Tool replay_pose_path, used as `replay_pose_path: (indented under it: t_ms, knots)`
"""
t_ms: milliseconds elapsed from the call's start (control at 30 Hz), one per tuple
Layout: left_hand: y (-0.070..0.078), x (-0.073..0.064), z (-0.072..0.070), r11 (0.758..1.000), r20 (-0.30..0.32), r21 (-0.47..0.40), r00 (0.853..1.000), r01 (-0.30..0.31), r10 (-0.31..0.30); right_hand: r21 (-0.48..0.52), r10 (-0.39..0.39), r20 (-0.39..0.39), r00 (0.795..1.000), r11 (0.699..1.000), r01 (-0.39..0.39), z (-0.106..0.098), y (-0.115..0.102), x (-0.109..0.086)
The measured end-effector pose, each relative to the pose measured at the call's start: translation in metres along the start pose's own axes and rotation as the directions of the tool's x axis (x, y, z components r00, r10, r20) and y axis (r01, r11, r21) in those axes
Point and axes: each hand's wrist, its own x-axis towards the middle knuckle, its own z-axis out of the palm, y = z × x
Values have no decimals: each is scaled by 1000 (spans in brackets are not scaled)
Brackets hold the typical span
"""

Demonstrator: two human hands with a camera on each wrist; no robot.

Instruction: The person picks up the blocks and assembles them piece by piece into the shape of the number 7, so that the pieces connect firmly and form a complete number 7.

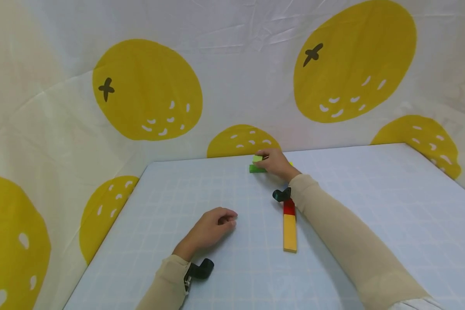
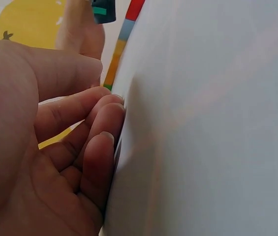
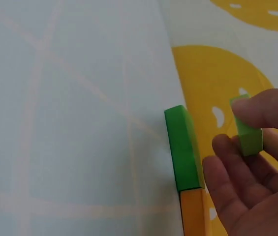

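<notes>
At the far side of the table my right hand (image 1: pixel 277 164) pinches a small light green block (image 3: pixel 250 141) between thumb and fingers. It holds this block just above a darker green block (image 3: pixel 182 152) lying on the table. An orange block (image 3: pixel 193 211) meets the green one end to end. My left hand (image 1: pixel 212 228) rests on the table left of the blocks, fingers loosely bent around nothing. Closer to me, a red block (image 1: pixel 289 208) touches a yellow-orange block (image 1: pixel 289 233). In the left wrist view a blue block (image 2: pixel 127 30) adjoins the red; the right forearm partly hides this line.
The white table (image 1: pixel 170 193) has a pale grid pattern. Behind and beside it hangs a white cloth (image 1: pixel 240 86) printed with large yellow fruit shapes. Each wrist carries a small dark camera, the left one (image 1: pixel 202 269) close over the table.
</notes>
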Motion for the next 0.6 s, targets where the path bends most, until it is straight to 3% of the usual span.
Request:
replay_pose_path:
  t_ms: [600]
  knots:
    - [-2,0,0,1000,5,-2,1000,-12,12,-178,-88,36,995,980,93,18,-7,17]
